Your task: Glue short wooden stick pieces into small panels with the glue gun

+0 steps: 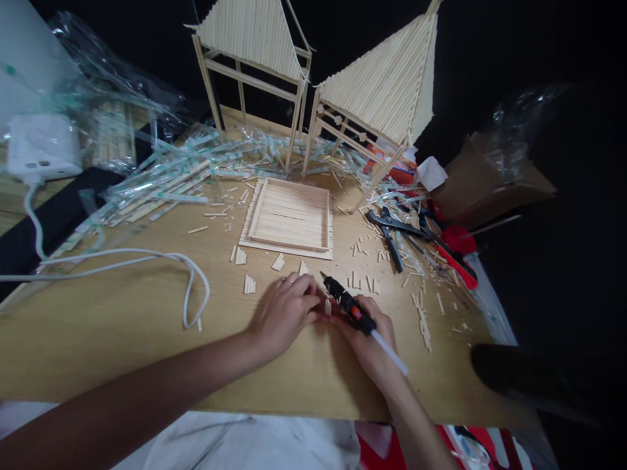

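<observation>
My right hand [375, 336] is closed around a black hot glue gun [345, 297], its nozzle pointing up and left and a white glue stick [390, 352] sticking out of its back end. A small row of short wooden sticks [328, 305] sits between my two hands. My left hand [289, 310], with a ring on one finger, pinches at the left side of this row, its fingertips partly hidden. The fingertips of my right hand reach its lower edge. Just beyond lies a square stick panel with a raised frame [289, 212].
Two stick-built structures with sloped roofs [382, 78] stand at the back. Small stick rows [249, 284] and offcuts lie around the panel. Black-handled cutters [392, 238] and red-handled pliers [458, 264] are at right. A white cable [189, 261], plastic wrappers [161, 156] and a cardboard box [490, 173] flank the work.
</observation>
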The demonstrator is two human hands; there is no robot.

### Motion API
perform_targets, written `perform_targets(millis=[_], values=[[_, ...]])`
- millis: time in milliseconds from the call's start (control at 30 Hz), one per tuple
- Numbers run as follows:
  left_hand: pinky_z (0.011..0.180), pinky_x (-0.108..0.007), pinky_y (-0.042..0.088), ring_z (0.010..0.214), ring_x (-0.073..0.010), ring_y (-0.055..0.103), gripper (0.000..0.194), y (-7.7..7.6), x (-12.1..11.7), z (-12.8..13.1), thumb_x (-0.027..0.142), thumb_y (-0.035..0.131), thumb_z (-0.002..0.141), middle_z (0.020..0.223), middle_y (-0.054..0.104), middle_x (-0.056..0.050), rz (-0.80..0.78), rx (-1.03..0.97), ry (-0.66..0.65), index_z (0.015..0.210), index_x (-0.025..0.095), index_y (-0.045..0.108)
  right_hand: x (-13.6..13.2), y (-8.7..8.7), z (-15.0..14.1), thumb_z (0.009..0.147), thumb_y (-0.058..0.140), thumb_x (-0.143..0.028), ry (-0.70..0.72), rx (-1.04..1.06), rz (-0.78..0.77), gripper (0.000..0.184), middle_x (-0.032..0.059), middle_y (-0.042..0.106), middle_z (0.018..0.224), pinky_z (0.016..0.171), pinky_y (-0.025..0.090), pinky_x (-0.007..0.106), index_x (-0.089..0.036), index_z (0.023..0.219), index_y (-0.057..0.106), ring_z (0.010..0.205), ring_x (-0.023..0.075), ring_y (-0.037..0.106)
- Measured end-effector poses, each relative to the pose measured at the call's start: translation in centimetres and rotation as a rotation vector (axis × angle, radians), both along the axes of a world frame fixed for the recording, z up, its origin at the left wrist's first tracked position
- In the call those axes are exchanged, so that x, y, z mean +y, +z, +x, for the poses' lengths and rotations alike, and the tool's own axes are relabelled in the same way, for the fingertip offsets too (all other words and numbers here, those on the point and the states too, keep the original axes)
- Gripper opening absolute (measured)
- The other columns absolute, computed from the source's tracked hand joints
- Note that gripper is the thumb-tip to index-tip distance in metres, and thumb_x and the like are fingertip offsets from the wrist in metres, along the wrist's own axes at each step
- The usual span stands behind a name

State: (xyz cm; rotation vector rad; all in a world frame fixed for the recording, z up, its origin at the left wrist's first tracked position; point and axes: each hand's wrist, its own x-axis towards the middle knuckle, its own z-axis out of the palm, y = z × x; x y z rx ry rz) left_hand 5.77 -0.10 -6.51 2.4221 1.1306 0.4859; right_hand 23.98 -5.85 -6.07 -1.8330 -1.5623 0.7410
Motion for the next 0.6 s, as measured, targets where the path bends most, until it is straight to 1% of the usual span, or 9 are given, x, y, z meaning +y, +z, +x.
perform_targets(millis=[167, 333, 467, 600], values=[[0.071, -0.032, 0.034, 0.089, -0.0195, 0.047, 0.018, -0.12, 0.13, -0.10, 0.041, 0.064, 0.080, 0.093, 0.055, -0.001, 0.022, 0.006, -0.008, 0.085, 0.024, 0.068, -0.48, -0.27, 0.23, 0.074, 0.070, -0.024, -0.042, 0.070, -0.026, 0.017, 0.0002, 0.065, 0.083, 0.069, 0.044, 0.028, -0.022, 0.088, 0.062, 0.076, 0.0190, 0.060], [0.072, -0.033, 0.035, 0.090, -0.0200, 0.047, 0.021, -0.04, -0.03, -0.06, 0.043, 0.060, 0.083, 0.095, 0.055, -0.001, 0.001, 0.004, 0.000, 0.086, 0.024, 0.068, -0.54, -0.58, 0.22, 0.076, 0.067, -0.025, -0.048, 0.101, -0.045, 0.012, 0.0017, 0.067, 0.086, 0.071, 0.045, 0.029, -0.023, 0.086, 0.062, 0.079, 0.0200, 0.062], [0.074, -0.034, 0.036, 0.093, -0.0206, 0.047, 0.023, 0.08, -0.14, -0.04, 0.044, 0.057, 0.085, 0.096, 0.055, -0.002, -0.021, 0.005, 0.008, 0.086, 0.024, 0.068, -0.57, -0.81, 0.18, 0.076, 0.068, -0.028, -0.058, 0.077, -0.042, 0.013, 0.0026, 0.068, 0.086, 0.070, 0.046, 0.030, -0.023, 0.086, 0.061, 0.078, 0.0209, 0.063], [0.075, -0.035, 0.037, 0.093, -0.0211, 0.047, 0.022, 0.09, -0.14, -0.06, 0.043, 0.058, 0.085, 0.097, 0.055, -0.003, -0.014, 0.010, 0.005, 0.087, 0.024, 0.068, -0.53, -0.92, 0.08, 0.075, 0.067, -0.028, -0.066, 0.073, -0.032, 0.014, 0.0027, 0.067, 0.087, 0.071, 0.046, 0.030, -0.023, 0.088, 0.062, 0.078, 0.0211, 0.063]])
